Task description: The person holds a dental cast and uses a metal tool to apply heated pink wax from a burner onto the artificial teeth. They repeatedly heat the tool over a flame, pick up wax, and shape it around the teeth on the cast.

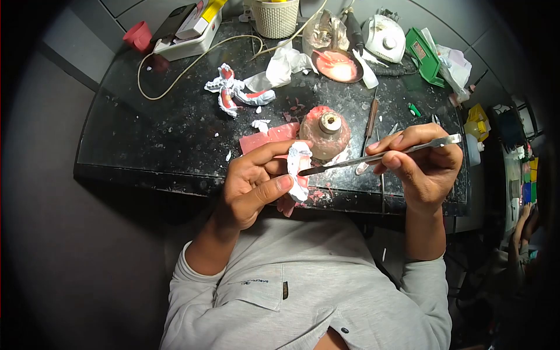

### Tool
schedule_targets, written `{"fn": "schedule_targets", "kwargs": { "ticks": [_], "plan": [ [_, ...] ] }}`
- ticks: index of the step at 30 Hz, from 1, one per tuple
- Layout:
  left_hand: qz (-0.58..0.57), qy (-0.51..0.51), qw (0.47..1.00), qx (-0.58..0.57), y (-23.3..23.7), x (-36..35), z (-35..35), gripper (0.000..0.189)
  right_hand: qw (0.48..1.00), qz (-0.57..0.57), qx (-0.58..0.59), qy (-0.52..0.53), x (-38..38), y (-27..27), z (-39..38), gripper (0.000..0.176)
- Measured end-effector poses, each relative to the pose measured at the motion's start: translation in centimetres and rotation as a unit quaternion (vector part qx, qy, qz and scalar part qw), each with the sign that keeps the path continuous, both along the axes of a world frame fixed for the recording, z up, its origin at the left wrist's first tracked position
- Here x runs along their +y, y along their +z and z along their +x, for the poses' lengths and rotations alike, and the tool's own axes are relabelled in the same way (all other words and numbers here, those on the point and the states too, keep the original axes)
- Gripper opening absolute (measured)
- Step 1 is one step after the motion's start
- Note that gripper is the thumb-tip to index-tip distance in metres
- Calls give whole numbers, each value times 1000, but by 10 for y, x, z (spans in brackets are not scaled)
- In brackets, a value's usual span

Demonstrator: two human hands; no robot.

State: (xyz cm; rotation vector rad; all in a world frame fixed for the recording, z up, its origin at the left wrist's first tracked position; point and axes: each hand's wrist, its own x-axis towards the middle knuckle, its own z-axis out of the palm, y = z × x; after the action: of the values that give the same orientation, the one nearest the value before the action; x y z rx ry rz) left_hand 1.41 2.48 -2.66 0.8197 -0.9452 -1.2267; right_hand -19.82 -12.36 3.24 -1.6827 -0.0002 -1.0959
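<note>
Left hand [254,184] is pinching the white piece [300,158], right hand [423,169] is gripping the tool [345,163], seemingly working the pink inside, likely needing light, steady pressure.

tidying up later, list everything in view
table: one, black, centre
mould: one, whitish, centre
tool: one, grey, at mould
jar: one, pinkish, behind mould
sheets: uncounted, pink, beside jar
pieces: several, whitish, rear left
scraps: uncounted, mixed, across table
pan: one, dark, rear
basket: one, cream, rear
cup: one, red, rear left
tray: one, white, beside cup
dome: one, white, rear right
box: one, green, rear right
shirt: one, grey, below
left hand: one, bare, holding mould
right hand: one, bare, holding tool
</note>
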Motion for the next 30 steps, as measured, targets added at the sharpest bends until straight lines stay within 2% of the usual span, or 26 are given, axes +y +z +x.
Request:
{"fn": "schedule_targets", "kwargs": {
  "ticks": [8, 13, 24, 30],
  "plan": [
    [3, 5, 1000, 0, -1, 1, -1, 57, 999, 14, 9, -43, 3, 1, 2, 16],
    [13, -14, 1000, 24, -1, 3, 1, 51, 1000, 5, 14, -20, 1, 1, 1, 15],
    [-3, -3, 1000, 5, -2, 1, 1, 56, 1000, 19, 12, -14, 2, 0, 2, 15],
    [-1, -1, 1000, 9, -2, 2, 0, 56, 998, 32, 19, -52, 5, 1, 3, 15]
  ]
}}
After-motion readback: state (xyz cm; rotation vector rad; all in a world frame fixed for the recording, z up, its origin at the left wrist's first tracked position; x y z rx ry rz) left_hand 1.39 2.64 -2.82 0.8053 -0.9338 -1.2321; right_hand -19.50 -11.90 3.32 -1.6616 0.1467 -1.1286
